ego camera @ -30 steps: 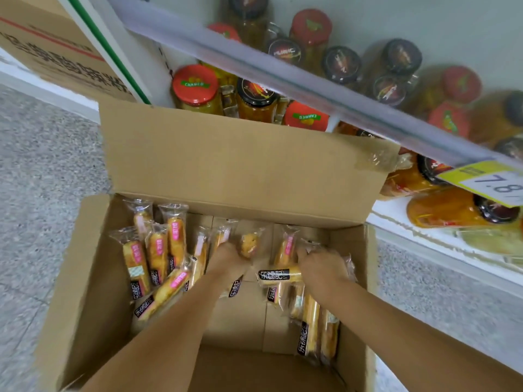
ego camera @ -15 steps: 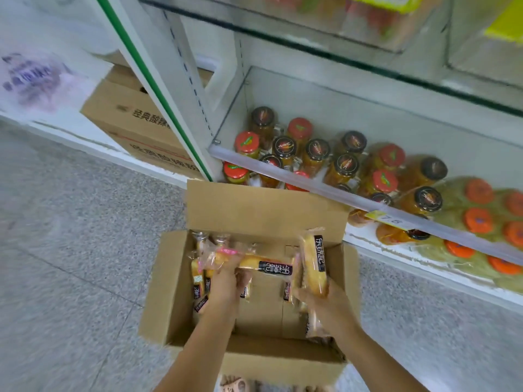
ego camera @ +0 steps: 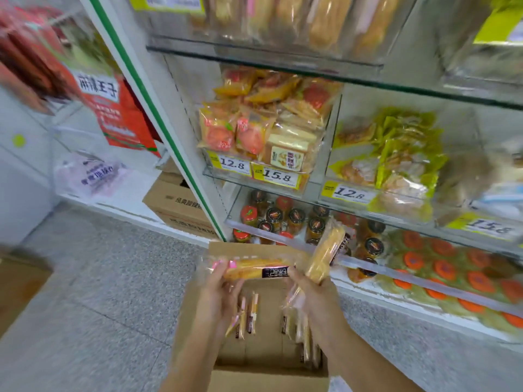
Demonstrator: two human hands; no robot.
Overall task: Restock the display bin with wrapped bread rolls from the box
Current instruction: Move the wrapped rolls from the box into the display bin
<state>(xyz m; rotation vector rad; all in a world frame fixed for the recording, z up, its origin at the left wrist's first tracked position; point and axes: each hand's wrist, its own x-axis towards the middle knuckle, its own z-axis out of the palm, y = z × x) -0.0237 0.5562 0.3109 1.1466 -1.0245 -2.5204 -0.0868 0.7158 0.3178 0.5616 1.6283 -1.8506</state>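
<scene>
The open cardboard box point(ego camera: 254, 377) stands on the floor below me, with several wrapped bread rolls point(ego camera: 249, 315) left inside. My left hand point(ego camera: 223, 290) grips a wrapped bread roll point(ego camera: 254, 270) that lies level above the box. My right hand point(ego camera: 311, 295) holds a second wrapped roll point(ego camera: 325, 253), tilted up to the right, and its fingers also touch the first roll's dark end. A clear display bin point(ego camera: 283, 26) on the top shelf holds similar long rolls, blurred.
A glass shelf unit with a green-edged white post point(ego camera: 158, 114) rises ahead. Snack bins with yellow price tags point(ego camera: 277, 176) fill the middle shelf. Jars point(ego camera: 274, 216) crowd the bottom shelf behind the box. Another carton point(ego camera: 178, 205) sits on the left. Grey speckled floor point(ego camera: 99, 292) surrounds the box.
Both hands have risen out of the box, each with a wrapped roll. My view has tilted up from the box to the shelves.
</scene>
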